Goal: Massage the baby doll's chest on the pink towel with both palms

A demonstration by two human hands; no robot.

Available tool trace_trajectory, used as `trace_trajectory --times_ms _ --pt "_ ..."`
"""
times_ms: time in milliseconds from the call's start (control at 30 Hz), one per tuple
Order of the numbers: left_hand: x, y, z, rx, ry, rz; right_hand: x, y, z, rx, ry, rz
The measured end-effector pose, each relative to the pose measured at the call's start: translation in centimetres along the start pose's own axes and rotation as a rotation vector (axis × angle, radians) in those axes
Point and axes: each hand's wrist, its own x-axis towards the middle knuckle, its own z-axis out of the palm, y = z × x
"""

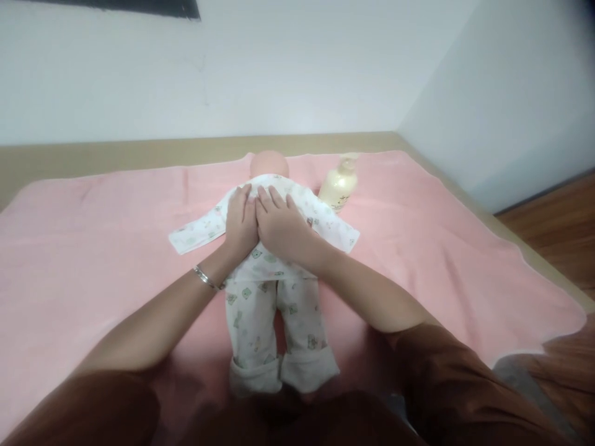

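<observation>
A baby doll [297, 316] in white printed pyjamas lies on a pink cloth, its bald head at the far end and its sleeves spread to both sides. No face shows on it. My left hand [240, 223] rests flat on the upper back of its top, fingers stretched toward the head. Beside it, touching, my right hand [281, 226] lies flat with the fingers somewhat apart. Both palms press on the fabric and neither hand grips anything. The trouser cuffs are rolled up at the near end.
A cream pump bottle [340, 184] stands just right of the doll's right-hand sleeve. The pink cloth [106, 248] covers most of a tan surface [139, 152]. White walls rise behind and to the right, and a wooden floor [553, 217] shows at the right edge.
</observation>
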Motion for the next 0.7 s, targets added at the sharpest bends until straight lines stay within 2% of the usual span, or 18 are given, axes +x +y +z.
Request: trace_trajectory --times_ms 67,233,300,400,533,633,700 --pt "-0.2 0.2 0.0 0.013 -0.004 0.014 0.7 0.9 -0.5 0.036 -0.041 -0.026" --pt "-0.1 0.1 0.1 0.057 -0.038 0.013 3.2 4.9 -1.2 0.128 -0.019 0.152" --pt "0.0 -0.1 0.1 0.053 -0.031 0.01 3.0 4.7 -1.0 0.1 -0.012 0.188" --pt "-0.1 -0.4 0.2 0.038 -0.009 0.015 1.4 2.3 -0.6 -0.003 0.009 0.214" --pt "-0.3 -0.7 0.3 -0.026 0.031 0.034 -0.1 -0.1 -0.5 -0.064 -0.015 0.106" --pt "-0.4 -0.7 0.2 -0.014 0.03 0.063 0.7 1.3 -0.7 0.009 -0.063 0.052" --pt "-0.3 -0.6 0.2 0.011 0.015 0.074 1.7 3.1 -0.8 0.068 -0.073 0.074"
